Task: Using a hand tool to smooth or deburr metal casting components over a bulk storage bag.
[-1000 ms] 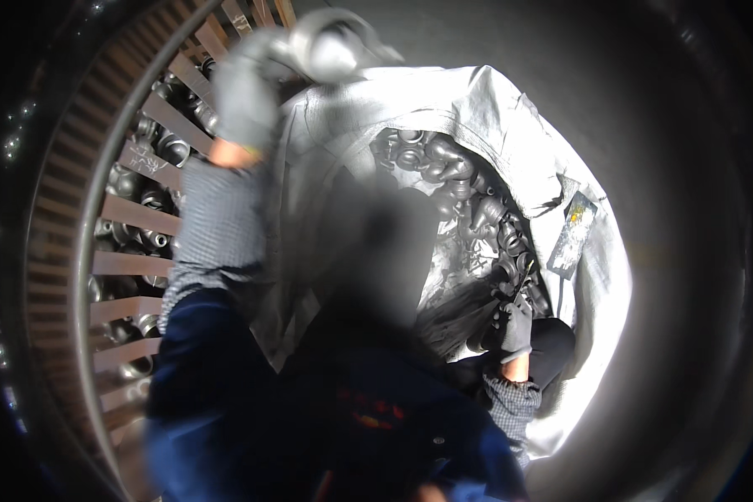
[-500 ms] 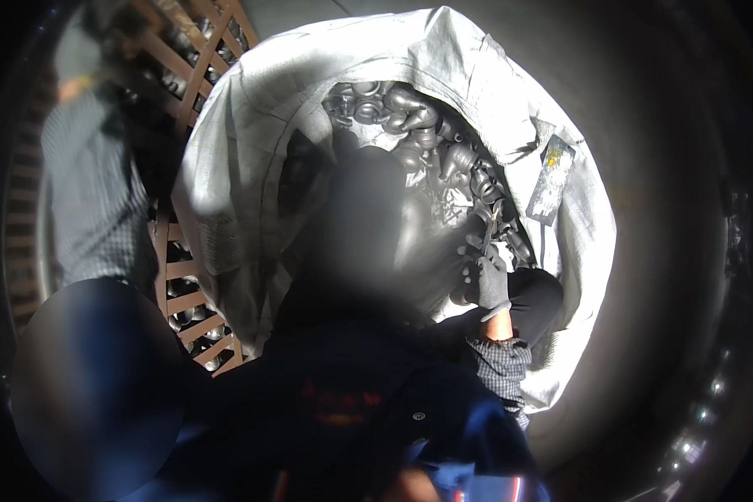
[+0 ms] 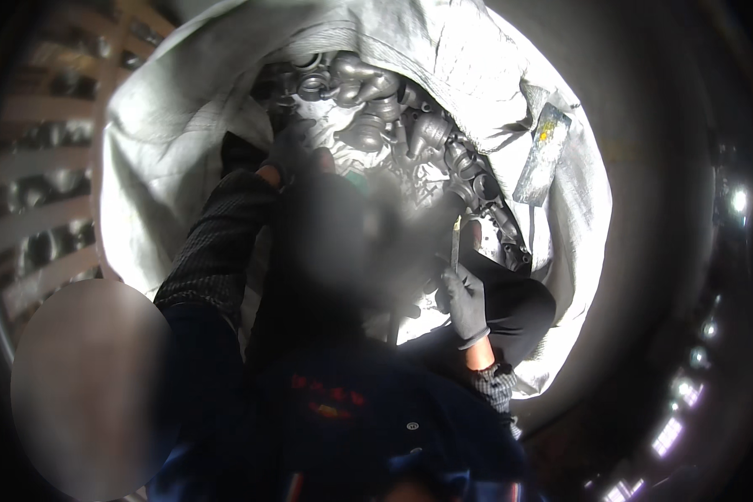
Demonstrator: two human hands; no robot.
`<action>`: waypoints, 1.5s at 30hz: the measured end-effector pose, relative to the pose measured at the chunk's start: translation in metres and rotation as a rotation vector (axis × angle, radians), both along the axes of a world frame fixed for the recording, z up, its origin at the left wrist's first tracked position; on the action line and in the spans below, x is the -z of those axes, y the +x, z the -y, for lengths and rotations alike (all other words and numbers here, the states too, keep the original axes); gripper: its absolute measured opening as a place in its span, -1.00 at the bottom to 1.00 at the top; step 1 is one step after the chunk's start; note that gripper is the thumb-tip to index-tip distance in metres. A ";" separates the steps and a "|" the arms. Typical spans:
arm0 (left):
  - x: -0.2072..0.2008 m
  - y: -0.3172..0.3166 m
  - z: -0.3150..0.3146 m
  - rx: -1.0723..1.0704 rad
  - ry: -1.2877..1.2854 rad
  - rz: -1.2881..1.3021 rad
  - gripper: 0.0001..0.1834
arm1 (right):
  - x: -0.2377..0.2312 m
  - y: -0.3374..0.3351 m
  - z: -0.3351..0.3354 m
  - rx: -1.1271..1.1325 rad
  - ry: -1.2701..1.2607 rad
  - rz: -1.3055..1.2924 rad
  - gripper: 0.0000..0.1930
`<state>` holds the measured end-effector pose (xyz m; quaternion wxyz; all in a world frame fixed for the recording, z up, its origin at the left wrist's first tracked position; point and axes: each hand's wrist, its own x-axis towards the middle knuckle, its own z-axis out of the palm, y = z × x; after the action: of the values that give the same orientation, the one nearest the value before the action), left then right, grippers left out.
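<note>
My right hand (image 3: pixel 466 303), in a grey glove, is closed round the lower end of a slim, flat metal tool (image 3: pixel 455 243). Its thin strip points up and away from the fingers; its exact kind is unclear. My left hand (image 3: pixel 290 149), in a dark glove, reaches into the large white woven sack (image 3: pixel 552 289) near its left inner side. Shadow hides those fingers and anything in them. Grey metal pipe fittings (image 3: pixel 427 134), bent and rounded, are heaped along the sack's far and right inside, beyond both hands.
A brown slatted crate (image 3: pixel 46 163) with metal parts inside stands left of the sack. On the sack's right wall is a worn grey rectangular patch (image 3: pixel 544 155) with a yellow spot. My dark-trousered knee (image 3: pixel 523 305) is beside my right hand. Blurred patches cover the middle and lower left.
My left arm has swung from above the crate at far left into the sack. My right hand has shifted slightly left and nearer, still holding the slim tool. The whole view has shifted too.
</note>
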<state>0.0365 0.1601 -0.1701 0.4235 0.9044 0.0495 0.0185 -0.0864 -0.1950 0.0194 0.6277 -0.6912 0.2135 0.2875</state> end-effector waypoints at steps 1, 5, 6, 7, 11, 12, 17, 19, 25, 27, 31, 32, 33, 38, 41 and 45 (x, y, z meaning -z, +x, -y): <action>0.015 0.003 0.000 0.003 -0.002 -0.013 -0.57 | 0.001 0.003 -0.001 0.003 -0.002 -0.013 -0.75; 0.066 0.022 -0.007 0.207 0.414 0.073 -0.56 | 0.001 0.007 0.000 0.041 0.062 -0.041 -0.74; 0.073 0.026 -0.007 0.192 0.428 -0.065 -0.55 | -0.001 0.010 0.000 0.018 0.073 -0.062 -0.74; 0.081 0.030 -0.006 0.197 0.426 -0.075 -0.55 | -0.001 0.011 -0.001 -0.006 0.086 -0.082 -0.74; 0.055 0.065 0.045 0.346 0.228 -0.132 -0.43 | -0.012 0.016 -0.011 0.031 0.038 -0.147 -0.73; 0.042 0.069 0.056 0.392 0.262 -0.218 -0.38 | -0.008 0.017 -0.010 0.033 0.068 -0.207 -0.72; 0.065 0.098 0.103 0.539 0.326 -0.125 -0.28 | -0.020 0.023 -0.017 -0.088 -0.086 -0.006 -0.76; 0.032 0.106 0.109 0.581 0.410 -0.394 -0.31 | -0.021 0.025 -0.017 -0.069 -0.064 -0.032 -0.78; 0.074 0.049 0.085 0.538 0.315 -0.163 -0.45 | -0.009 0.014 0.000 -0.217 -0.003 0.014 -0.40; 0.070 0.046 0.080 0.612 0.185 -0.169 -0.51 | -0.009 0.012 0.002 -0.266 -0.026 0.061 -0.55; 0.067 0.043 0.071 0.780 0.485 -0.245 -0.62 | -0.011 0.009 0.001 0.035 0.131 -0.166 -0.70; 0.068 0.044 0.068 0.783 0.455 -0.265 -0.65 | -0.013 0.009 -0.001 0.017 0.116 -0.134 -0.72; 0.069 0.046 0.067 0.786 0.425 -0.286 -0.68 | -0.014 0.009 -0.002 -0.002 0.100 -0.102 -0.73; 0.058 0.056 0.076 0.500 -0.083 -0.486 -0.71 | -0.009 0.006 0.001 -0.072 0.015 -0.023 -0.76; 0.051 0.055 0.070 0.165 -0.796 -0.772 -0.71 | -0.008 0.001 -0.001 -0.085 -0.042 0.072 -0.77; 0.032 0.061 0.071 0.199 -1.617 -0.790 -0.64 | 0.006 -0.007 0.004 -0.066 -0.046 0.071 -0.73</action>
<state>0.0971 0.0892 -0.2024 0.8814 0.2716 0.1105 -0.3703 -0.0935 -0.1995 0.0139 0.6091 -0.7217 0.1749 0.2784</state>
